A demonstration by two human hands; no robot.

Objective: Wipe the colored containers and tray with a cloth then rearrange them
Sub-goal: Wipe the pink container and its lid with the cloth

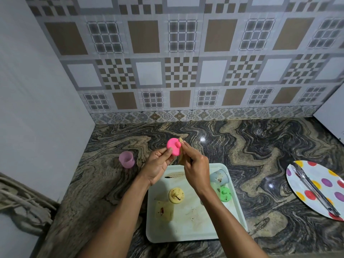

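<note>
My left hand [158, 165] pinches a bright pink lid [173, 147] by its rim, above the counter just behind the tray. My right hand [194, 167] grips a tan cloth [181, 141] and presses it against the lid's right side. A pale pink cup [127, 159] stands upright on the counter to the left. The pale green tray [236, 207] lies below my hands, smeared with brown stains. On it are a yellow lid [176, 195], a yellow cup [164, 211] lying on its side, a blue cup [219, 176] tipped over, and a green lid [224, 194].
A white plate with coloured dots [316, 183] lies at the right with metal tongs [314, 190] across it. A white wall [37, 108] closes the left side and a tiled backsplash [186, 71] the back. A white panel [331, 116] stands at the far right.
</note>
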